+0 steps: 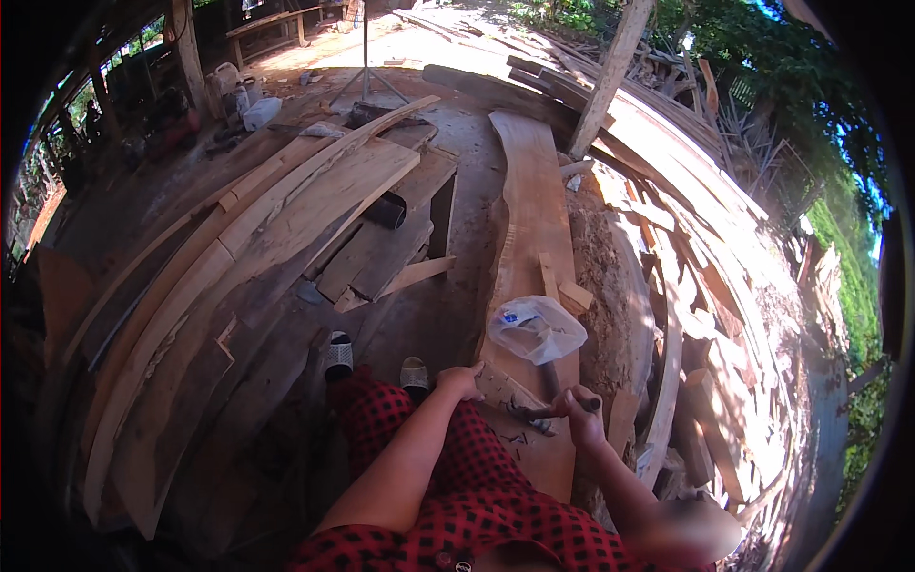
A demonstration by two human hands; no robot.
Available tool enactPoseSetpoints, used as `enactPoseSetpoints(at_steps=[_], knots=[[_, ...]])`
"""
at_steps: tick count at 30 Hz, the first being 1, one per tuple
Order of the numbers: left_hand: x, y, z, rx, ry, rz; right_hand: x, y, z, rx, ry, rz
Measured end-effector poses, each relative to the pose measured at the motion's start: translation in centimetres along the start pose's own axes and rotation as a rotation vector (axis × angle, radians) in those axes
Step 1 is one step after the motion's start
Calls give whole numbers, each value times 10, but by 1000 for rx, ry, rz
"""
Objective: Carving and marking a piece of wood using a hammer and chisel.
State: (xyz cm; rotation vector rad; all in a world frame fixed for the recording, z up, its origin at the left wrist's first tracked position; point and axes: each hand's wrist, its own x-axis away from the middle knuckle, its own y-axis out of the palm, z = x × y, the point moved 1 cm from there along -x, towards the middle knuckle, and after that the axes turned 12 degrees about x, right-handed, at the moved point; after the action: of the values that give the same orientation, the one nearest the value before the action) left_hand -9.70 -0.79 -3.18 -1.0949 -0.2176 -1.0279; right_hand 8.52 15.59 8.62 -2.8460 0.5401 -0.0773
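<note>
My right hand [579,412] is wrapped round the dark handle of a claw hammer [532,416], whose metal head is low over a long wooden plank [534,219]. My left hand [461,381] is at the plank's left edge, beside a short piece of wood [510,389]. Its fingers are closed, but what they hold is hidden. Small dark nails [516,439] lie loose on the plank near the hammer head. Just beyond the hammer sits an open clear plastic bag [537,330], with something blue and white inside. A second dark handle [550,379] sticks out below the bag.
Long boards [238,238] are stacked on the left. A dark cylinder [386,211] lies among shorter planks. Small wood blocks [574,296] sit beyond the bag. A rough log [610,276] and sunlit scrap lumber [710,286] line the right, near a leaning post [613,76].
</note>
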Motion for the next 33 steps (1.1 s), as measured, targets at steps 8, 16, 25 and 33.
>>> enactPoseSetpoints(at_steps=[8,16,25,33], knots=[[34,1,28,49,-65,254,43,-6,31,-205,183,103],[54,80,64,-48,547,73,57,-14,-7,-260,83,145],[69,76,66,0,537,-111,70,-20,-3,-294,88,165],[68,83,69,-7,553,-112,72,-27,-4,-274,82,162]])
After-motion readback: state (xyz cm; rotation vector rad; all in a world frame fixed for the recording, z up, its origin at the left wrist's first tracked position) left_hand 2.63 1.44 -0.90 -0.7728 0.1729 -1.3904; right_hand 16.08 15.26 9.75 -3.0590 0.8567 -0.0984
